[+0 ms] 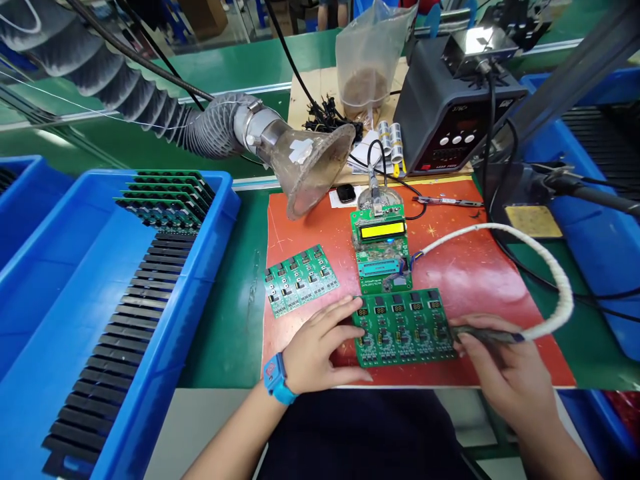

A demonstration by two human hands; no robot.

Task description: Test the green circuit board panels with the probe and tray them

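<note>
A green circuit board (400, 330) with several repeated sections lies on the red mat (490, 267). My left hand (325, 347), fingers spread, touches its left edge. My right hand (505, 367) is closed around a dark probe (490, 335) whose tip is at the board's right edge; a white wrapped cable (555, 267) runs from it to the programmer board (380, 250). That board has a lit yellow display (383, 230) and sits just behind the circuit board. A second green board (301, 281) lies tilted on the mat to the left.
At the left stands a blue bin (220, 220) with a black slotted rack (125, 333) and upright boards (165, 197). A fume hose funnel (315, 170) hangs above the mat. Behind are a dark soldering station (450, 107), a plastic bag (367, 60) and tweezers (450, 201).
</note>
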